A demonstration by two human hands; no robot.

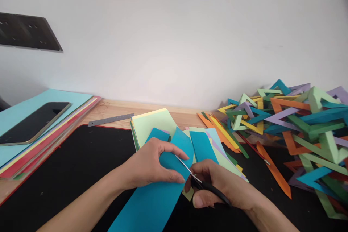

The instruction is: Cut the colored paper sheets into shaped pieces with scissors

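Note:
A long blue paper strip [152,203] slants across the lower middle, its upper end bent up. My left hand [148,165] holds this strip between thumb and fingers. Black-handled scissors [199,184] are gripped in my right hand [214,185], their blades at the strip's right edge, just right of my left fingertips. Part of the blades is hidden by the paper. Behind my hands lie a stack of pale green and yellow paper [154,121] and another blue piece [203,146].
A phone [32,123] rests on coloured sheets [78,96] at the left. A metal ruler [111,119] lies near the wall. Orange and yellow strips [221,132] and a large pile of folded paper shapes [307,127] occupy the right. Beneath is a black mat [81,159].

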